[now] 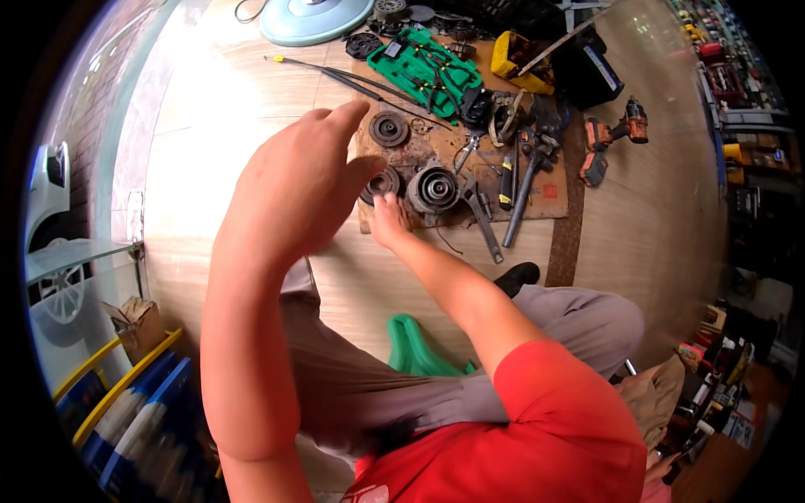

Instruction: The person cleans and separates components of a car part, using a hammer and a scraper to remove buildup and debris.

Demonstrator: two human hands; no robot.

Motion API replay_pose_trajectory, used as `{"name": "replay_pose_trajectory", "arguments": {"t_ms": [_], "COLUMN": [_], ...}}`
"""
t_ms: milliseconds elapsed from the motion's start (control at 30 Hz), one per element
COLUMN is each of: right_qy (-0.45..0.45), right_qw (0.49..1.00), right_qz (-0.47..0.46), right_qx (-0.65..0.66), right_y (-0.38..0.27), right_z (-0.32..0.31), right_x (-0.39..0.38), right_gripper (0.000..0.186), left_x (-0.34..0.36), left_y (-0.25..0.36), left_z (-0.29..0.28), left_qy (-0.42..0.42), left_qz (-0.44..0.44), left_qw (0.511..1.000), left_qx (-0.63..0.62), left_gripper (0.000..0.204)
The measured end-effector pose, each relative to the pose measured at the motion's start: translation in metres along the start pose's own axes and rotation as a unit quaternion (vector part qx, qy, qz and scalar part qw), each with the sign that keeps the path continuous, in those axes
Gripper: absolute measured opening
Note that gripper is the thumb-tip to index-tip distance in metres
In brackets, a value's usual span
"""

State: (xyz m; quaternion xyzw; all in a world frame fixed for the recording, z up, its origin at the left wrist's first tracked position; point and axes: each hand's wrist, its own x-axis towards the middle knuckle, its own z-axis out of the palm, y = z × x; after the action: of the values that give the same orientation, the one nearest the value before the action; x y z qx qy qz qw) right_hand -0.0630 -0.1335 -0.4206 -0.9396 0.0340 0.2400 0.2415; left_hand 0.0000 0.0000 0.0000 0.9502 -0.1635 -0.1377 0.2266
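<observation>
Your left hand (303, 180) is raised, thumb spread away from the fingers. Beyond it, a round pulley (381, 184) lies on the stained cardboard (549, 180). Your right hand (391, 220) is at its near edge; I cannot tell whether the fingers pinch it. Just right sit a ringed metal housing (436, 189) and an adjustable wrench (485, 225).

Nearer metal disc (382, 181): partly covered by the right hand (392, 221), whose grip cannot be determined. Pale blue round object (312, 23): cut off at upper edge. Blue goods (149, 419), lower left: blurred. Shelf items (723, 82), right: too small to identify.
</observation>
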Motion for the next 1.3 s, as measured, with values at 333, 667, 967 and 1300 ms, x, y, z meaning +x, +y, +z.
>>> {"name": "replay_pose_trajectory", "arguments": {"t_ms": [333,667,967,1300], "right_qy": [0.014,0.049,0.031,-0.221], "right_qw": [0.994,0.994,0.999,0.555], "right_qz": [0.095,0.087,0.04,-0.118], "right_qx": [-0.043,-0.051,0.014,0.793], "right_y": [-0.05,-0.036,-0.042,-0.022], "right_z": [-0.053,-0.047,-0.052,-0.106], "right_x": [0.051,0.053,0.007,-0.071], "right_gripper": [0.102,0.1,0.115,0.071], "left_x": [-0.019,-0.019,-0.007,-0.004], "left_y": [-0.009,-0.001,-0.01,-0.021], "left_z": [-0.008,-0.002,0.011,0.004], "left_qy": [0.065,0.091,0.127,0.133], "left_qz": [-0.07,-0.038,-0.005,-0.007], "left_qw": [0.995,0.995,0.991,0.991], "left_qx": [-0.01,-0.023,0.027,-0.004], "left_gripper": [0.05,0.05,0.048,0.051]}}
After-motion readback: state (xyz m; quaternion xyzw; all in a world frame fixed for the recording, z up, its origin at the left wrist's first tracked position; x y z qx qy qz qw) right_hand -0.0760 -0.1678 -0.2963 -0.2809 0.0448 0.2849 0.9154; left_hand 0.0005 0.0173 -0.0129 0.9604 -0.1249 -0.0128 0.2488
